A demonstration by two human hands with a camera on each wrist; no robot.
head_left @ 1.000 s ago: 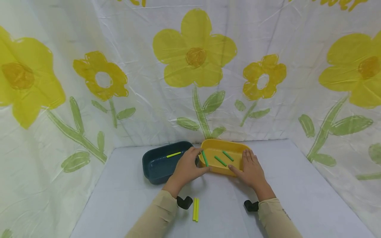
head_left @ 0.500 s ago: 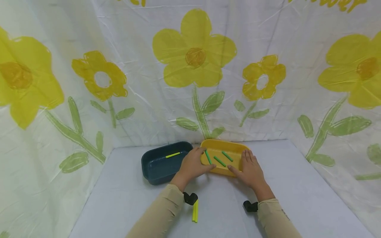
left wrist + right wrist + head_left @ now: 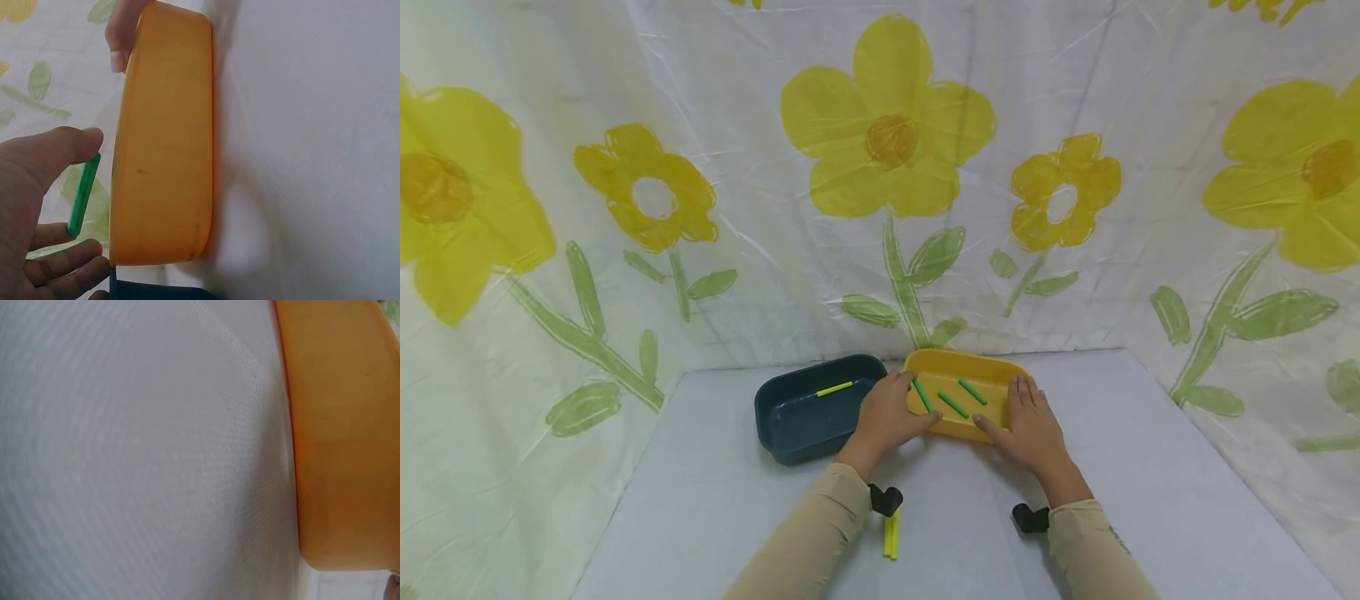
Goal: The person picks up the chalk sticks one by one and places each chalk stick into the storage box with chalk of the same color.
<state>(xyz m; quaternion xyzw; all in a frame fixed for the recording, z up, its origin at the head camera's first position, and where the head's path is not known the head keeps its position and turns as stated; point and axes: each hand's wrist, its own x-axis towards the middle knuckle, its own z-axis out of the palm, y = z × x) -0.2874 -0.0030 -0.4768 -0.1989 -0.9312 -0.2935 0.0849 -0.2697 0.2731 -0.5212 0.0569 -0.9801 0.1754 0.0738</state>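
Note:
A yellow tray [image 3: 1000,379] sits at the back middle of the table with two green sticks [image 3: 953,404] lying in it. My left hand [image 3: 887,417] is at its left end. It pinches a third green stick [image 3: 922,396] by its ends between thumb and a finger, just above the rim. In the left wrist view this green stick [image 3: 83,194] runs from my thumb [image 3: 56,150] to a curled finger, beside the tray wall [image 3: 162,156]. My right hand [image 3: 1032,425] rests on the tray's right end with straight fingers and its thumb on the front rim.
A dark blue tray [image 3: 790,421] stands left of the yellow one, touching it, with one yellow-green stick [image 3: 835,388] inside. Two yellow sticks [image 3: 890,537] lie on the white table near my left wrist. Flowered cloth walls close in the back and both sides.
My left hand has moved right with the green stick, from the tray's left rim to further over the tray. Its wrist now covers the tops of the yellow sticks. The right hand stays put.

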